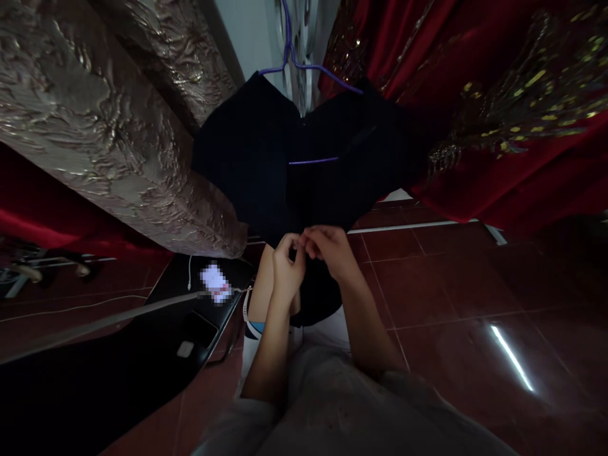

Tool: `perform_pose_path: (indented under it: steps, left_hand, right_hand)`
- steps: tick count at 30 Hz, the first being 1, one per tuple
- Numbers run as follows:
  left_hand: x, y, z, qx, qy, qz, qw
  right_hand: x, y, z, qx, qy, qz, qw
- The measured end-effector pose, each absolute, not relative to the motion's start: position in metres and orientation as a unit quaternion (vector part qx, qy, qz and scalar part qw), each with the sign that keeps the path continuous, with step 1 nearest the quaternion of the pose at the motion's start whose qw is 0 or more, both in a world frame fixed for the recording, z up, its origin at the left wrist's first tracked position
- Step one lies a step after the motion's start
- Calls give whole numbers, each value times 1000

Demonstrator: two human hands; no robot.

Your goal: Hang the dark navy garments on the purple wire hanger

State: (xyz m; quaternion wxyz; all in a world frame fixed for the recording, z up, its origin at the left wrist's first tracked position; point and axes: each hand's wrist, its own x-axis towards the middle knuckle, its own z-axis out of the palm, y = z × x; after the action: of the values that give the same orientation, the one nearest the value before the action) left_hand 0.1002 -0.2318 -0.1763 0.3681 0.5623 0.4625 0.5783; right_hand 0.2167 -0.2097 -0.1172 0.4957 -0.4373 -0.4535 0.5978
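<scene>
A dark navy top (247, 145) with an open V neckline hangs from a purple hanger (313, 66) in front of me. The hanger's lower bar shows through the neck opening. My left hand (289, 263) is closed in a pinch at the lower front of the top, thumb and index finger curled together. Right beside it, my right hand (327, 247) pinches at the same spot, and the fingertips of both hands meet. The cloth between the fingertips is dark, so any small part held there cannot be made out. The top's lower end falls over my lap.
Left of me is a black bench (166, 316) bearing a lit phone (216, 282), a dark phone-like slab (202, 328) and a small white case (185, 349). Beige textured cloth (142, 158) hangs at left, red sequined cloth (475, 139) at right. The floor (441, 278) has red tiles.
</scene>
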Motion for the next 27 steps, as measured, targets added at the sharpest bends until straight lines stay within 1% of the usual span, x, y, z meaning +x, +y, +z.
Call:
perform_pose_path:
  steps: [4,7,9,12,15,16,19,21,24,27]
  left_hand:
    - [109,-216,-204,595,507,553,288]
    - [113,-201,-210,609,505,542,284]
    - [111,-192,-199,631,485,527,296]
    - [100,-178,-155,657,440,539,291]
    - [85,-161,-89,616,383,656,211]
    - [81,-153,-68,613,366,676,184]
    - [75,-131,-24,651,345,657,161]
    - [75,-122,-14,687,341,624,151]
    - [74,-120,-19,722,336,592,125]
    - [69,-124,-25,738,332,578,104]
  right_hand:
    - [217,-166,-46,-400,-496,512,576]
    - [211,-144,1,-359,-528,451,624]
    - [207,-139,12,-355,-541,426,632]
    - [207,-138,7,-365,-562,417,614]
    - [212,-138,0,-356,-582,426,594]
    - [213,-138,0,-345,-587,425,596]
    - [214,-139,-1,-317,-594,409,616]
    - [213,-139,-9,-343,-587,386,623]
    - [212,-137,-29,-400,-580,350,618]
    - [212,-137,-38,-404,-574,360,614]
